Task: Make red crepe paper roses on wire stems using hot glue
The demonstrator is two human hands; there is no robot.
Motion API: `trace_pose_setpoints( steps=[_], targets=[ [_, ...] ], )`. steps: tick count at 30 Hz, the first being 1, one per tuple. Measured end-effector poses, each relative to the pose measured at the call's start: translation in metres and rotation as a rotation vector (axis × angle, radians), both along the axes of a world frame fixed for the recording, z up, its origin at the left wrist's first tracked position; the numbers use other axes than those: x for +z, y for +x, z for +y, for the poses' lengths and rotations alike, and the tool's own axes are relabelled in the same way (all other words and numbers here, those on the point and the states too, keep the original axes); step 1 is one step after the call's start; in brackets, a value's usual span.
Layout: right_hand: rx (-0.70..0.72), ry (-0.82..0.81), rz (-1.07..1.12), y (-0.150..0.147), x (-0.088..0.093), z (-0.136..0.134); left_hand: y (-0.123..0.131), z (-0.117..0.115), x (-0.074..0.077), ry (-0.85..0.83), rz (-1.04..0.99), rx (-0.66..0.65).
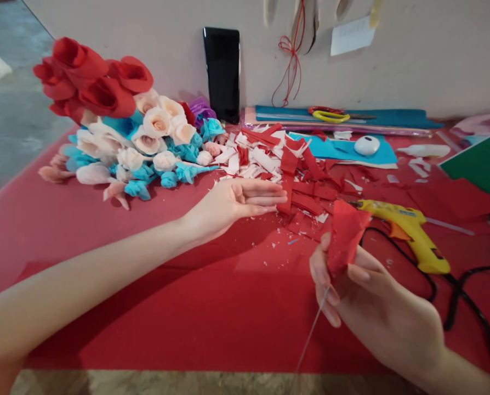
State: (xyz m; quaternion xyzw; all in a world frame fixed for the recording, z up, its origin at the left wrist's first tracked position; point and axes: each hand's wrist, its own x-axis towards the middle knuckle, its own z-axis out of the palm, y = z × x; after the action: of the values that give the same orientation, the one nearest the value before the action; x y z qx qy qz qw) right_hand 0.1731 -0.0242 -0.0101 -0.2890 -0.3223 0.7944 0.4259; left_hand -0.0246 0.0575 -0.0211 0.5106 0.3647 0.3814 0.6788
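My right hand [376,296] grips a rolled red paper flower [346,236] between thumb and fingers, over the right part of the table. A thin stem or wire [313,329] hangs down from its base. My left hand [237,203] is stretched out with its fingers straight, thumb towards me, and nothing shows in it. Its fingertips are at the near edge of the red paper strips [306,203]; whether they touch is unclear. White paper scraps [245,156] lie in a heap just beyond that hand.
Finished paper flowers [154,123] in several colours fill the back left. A yellow glue gun [413,225] with a black cord lies at right. Behind the scraps are a phone [222,74], yellow-handled scissors [331,116], blue sheets [376,156] and a white rounded object [366,145].
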Motion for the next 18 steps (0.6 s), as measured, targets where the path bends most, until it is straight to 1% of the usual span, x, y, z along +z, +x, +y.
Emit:
trace_pose_setpoints(
  steps=[2,5,8,12,14,18],
  targets=[
    [0.0,0.0,0.003,0.001,0.001,-0.001,0.0,0.0,-0.002,-0.05,-0.045,-0.013],
    [0.001,-0.008,0.001,0.001,0.001,-0.001,0.0,-0.002,-0.002,-0.067,-0.038,0.009],
    [0.008,-0.014,0.005,0.001,0.0,-0.001,0.0,-0.005,0.002,-0.05,0.047,0.042],
    [0.013,-0.016,0.014,0.001,-0.001,-0.001,0.0,-0.006,0.008,0.039,0.214,0.058],
    [0.008,-0.011,0.027,0.001,0.0,-0.002,0.0,-0.007,0.012,0.077,0.242,0.027],
    [-0.014,-0.01,0.041,0.0,0.0,-0.002,0.001,-0.013,0.018,0.197,0.233,-0.122]
  ],
)
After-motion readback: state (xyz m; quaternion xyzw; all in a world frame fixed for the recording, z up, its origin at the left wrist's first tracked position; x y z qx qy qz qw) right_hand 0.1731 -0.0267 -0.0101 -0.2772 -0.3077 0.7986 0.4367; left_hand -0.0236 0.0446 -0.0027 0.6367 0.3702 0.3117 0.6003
